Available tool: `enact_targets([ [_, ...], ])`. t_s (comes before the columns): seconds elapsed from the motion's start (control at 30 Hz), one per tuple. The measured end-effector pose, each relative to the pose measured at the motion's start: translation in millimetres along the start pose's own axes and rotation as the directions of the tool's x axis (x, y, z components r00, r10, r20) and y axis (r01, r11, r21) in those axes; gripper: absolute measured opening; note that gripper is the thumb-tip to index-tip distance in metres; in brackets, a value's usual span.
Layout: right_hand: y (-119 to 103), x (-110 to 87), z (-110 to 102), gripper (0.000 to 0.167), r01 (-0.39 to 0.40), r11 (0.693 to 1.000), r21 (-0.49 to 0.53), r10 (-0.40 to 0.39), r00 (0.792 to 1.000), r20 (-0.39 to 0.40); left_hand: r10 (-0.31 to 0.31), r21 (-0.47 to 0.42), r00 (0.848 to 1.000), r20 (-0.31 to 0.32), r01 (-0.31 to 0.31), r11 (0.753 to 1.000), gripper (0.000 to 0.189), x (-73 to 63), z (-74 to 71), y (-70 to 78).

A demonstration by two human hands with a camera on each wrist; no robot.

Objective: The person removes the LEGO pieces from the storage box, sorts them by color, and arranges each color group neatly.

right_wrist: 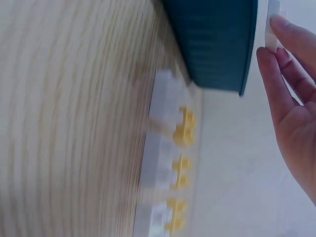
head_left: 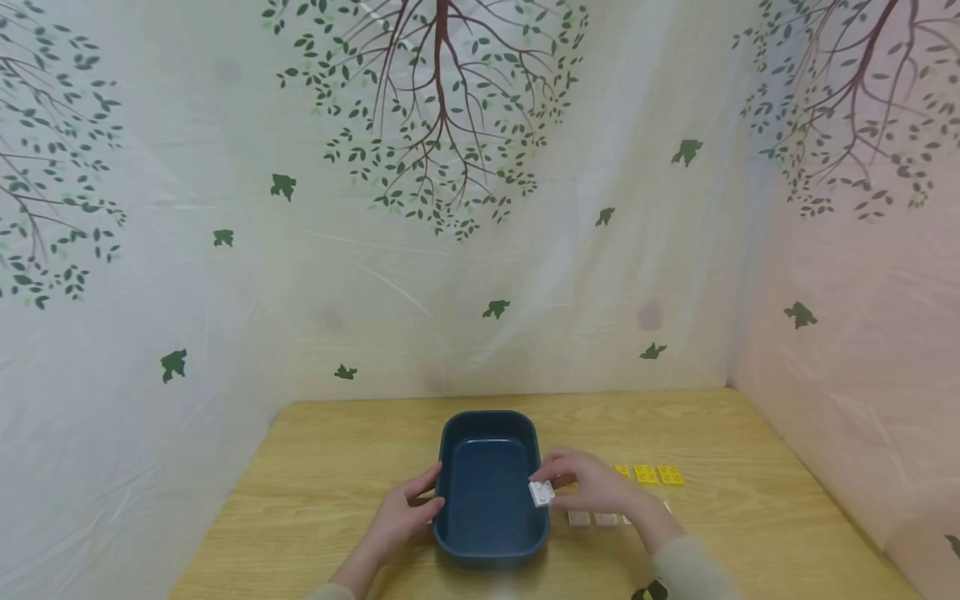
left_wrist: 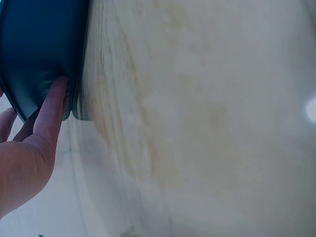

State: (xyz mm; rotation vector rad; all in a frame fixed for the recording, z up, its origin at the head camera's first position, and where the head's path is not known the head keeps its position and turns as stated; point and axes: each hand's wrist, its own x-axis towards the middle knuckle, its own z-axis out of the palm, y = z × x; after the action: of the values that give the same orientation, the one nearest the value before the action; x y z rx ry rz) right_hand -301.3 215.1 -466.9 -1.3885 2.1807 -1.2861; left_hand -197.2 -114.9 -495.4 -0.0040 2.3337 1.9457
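Note:
A dark blue rectangular bin (head_left: 491, 546) stands on the table. Against its left wall, the thumb and fingertips of my left hand (head_left: 401, 517) rest, fairly straight; the left wrist view shows the same hand (left_wrist: 34, 153) touching the bin wall (left_wrist: 42, 44). Between thumb and fingers, my right hand (head_left: 596, 483) pinches a white toy brick (head_left: 542, 493) at the bin's right rim. In the right wrist view the brick (right_wrist: 272, 29) is held above rim height, beside the bin (right_wrist: 217, 49).
Right of the bin lie a row of yellow bricks (head_left: 645, 474) and a nearer row of white bricks (head_left: 606, 519), partly hidden by my right arm. A small black-and-yellow thing (head_left: 651, 591) shows at the bottom edge. A leaf-patterned curtain (head_left: 450, 333) stands behind the wooden table (head_left: 322, 467).

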Motion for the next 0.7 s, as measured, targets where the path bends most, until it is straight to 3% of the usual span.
enact_targets([
  [0.5, 24.4, -72.2, -46.4, 0.03, 0.005, 0.997, -0.076, -0.012, 0.995, -0.103, 0.033, -0.014, 0.999, -0.009, -0.033, 0.999, 0.06, -0.6, 1.3, 0.0],
  [0.7, 33.1, -104.1, -63.5, 0.03, -0.069, 0.992, -0.103, 0.054, 0.989, -0.141, 0.022, 0.007, 1.0, -0.007, -0.022, 1.0, 0.06, -1.2, 1.1, 1.3],
])
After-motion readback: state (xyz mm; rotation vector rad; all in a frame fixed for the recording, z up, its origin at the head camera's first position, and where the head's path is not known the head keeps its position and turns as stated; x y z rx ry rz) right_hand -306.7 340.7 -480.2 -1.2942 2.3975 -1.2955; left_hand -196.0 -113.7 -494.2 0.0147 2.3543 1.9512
